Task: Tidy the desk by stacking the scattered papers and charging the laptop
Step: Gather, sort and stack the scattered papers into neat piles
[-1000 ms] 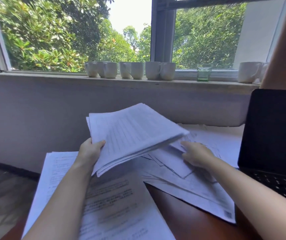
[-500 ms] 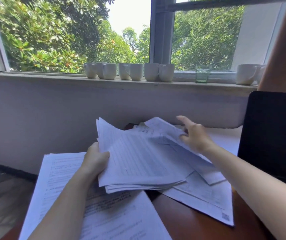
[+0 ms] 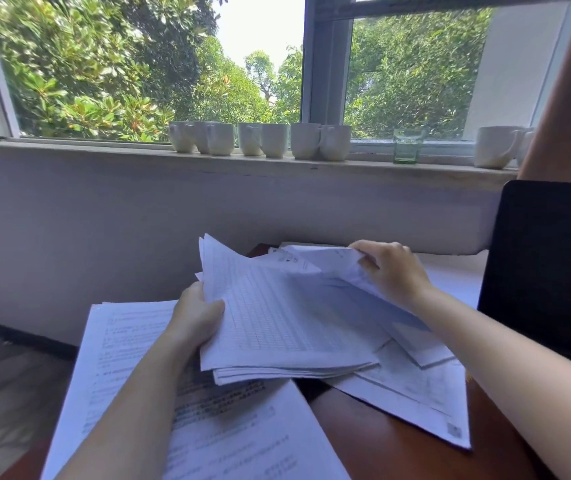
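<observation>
Left of the laptop [image 3: 547,271]: gripping a sheaf of papers [image 3: 287,327] by its left edge with the left hand [image 3: 195,317], pinching the corner of a loose sheet [image 3: 325,258] with the right hand [image 3: 391,271]. Probably light, floppy, slippery; best clamped along one edge.

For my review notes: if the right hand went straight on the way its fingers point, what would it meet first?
The loose sheets it pinches. The right hand points left and away; past them, probably the raised top edge of the stack the left hand grips, though depth is unclear.
</observation>
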`<state>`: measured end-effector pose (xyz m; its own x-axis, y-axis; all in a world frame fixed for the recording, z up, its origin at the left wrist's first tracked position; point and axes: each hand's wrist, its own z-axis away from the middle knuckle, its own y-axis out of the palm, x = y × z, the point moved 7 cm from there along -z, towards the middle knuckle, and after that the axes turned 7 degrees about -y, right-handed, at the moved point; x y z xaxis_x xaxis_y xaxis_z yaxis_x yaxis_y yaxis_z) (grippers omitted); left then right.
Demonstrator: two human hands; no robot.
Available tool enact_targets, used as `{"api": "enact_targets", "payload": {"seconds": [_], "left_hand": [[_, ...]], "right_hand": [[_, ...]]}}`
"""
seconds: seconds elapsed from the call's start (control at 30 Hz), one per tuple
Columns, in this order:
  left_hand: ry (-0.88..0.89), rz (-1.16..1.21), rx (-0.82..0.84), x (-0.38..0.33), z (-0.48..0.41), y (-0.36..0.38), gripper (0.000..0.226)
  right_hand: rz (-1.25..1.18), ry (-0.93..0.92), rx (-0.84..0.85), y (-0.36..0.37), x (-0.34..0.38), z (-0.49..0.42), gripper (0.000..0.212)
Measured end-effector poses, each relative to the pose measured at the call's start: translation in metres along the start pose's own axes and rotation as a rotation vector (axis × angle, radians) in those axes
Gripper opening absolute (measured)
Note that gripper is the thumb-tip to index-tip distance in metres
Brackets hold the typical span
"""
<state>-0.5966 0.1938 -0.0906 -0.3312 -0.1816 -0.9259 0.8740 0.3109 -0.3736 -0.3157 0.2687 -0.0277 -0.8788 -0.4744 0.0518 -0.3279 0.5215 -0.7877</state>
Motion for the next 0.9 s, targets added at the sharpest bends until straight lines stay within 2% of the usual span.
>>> {"api": "enact_targets", "payload": {"seconds": [0.13,0.2,0.23,0.33,0.4,0.5,0.53,0.63,0.77,0.9], "left_hand": [[-0.006,0.002,-0.009,0.002,-0.002,-0.001,0.019],[-0.011,-0.019,-0.01,0.003,-0.002,-0.001,0.009],[-0.015,-0.041,-0.023,0.004,-0.003,-0.002,0.014],[-0.014,-0.018,-0.051,0.007,-0.005,-0.004,0.051],[0.031,-0.045,-0.066,0.005,-0.006,-0.003,0.058],[0.027,-0.054,-0.079,0.002,-0.01,0.0,0.022],[0.013,0.005,-0.076,0.001,-0.01,0.0,0.024],[-0.063,0.234,-0.031,0.006,-0.015,0.003,0.057],[-0.066,0.28,0.01,0.01,-0.018,0.003,0.077],[-0.132,0.342,0.04,0.025,-0.031,0.002,0.103]], "right_hand": [[-0.099,0.048,-0.097,-0.015,0.012,-0.011,0.029],[-0.123,0.042,-0.105,-0.019,0.026,-0.014,0.032],[-0.137,0.028,-0.12,-0.022,0.034,-0.015,0.035],[-0.194,-0.04,-0.179,-0.032,0.059,-0.018,0.041],[-0.226,-0.086,-0.208,-0.039,0.075,-0.021,0.038],[-0.217,-0.144,-0.225,-0.046,0.1,-0.027,0.032],[-0.194,-0.16,-0.196,-0.043,0.107,-0.028,0.029],[-0.086,-0.224,-0.004,-0.022,0.13,-0.023,0.028],[-0.049,-0.344,0.189,0.005,0.153,-0.005,0.036],[-0.007,-0.367,0.287,0.018,0.156,0.009,0.039]]}}
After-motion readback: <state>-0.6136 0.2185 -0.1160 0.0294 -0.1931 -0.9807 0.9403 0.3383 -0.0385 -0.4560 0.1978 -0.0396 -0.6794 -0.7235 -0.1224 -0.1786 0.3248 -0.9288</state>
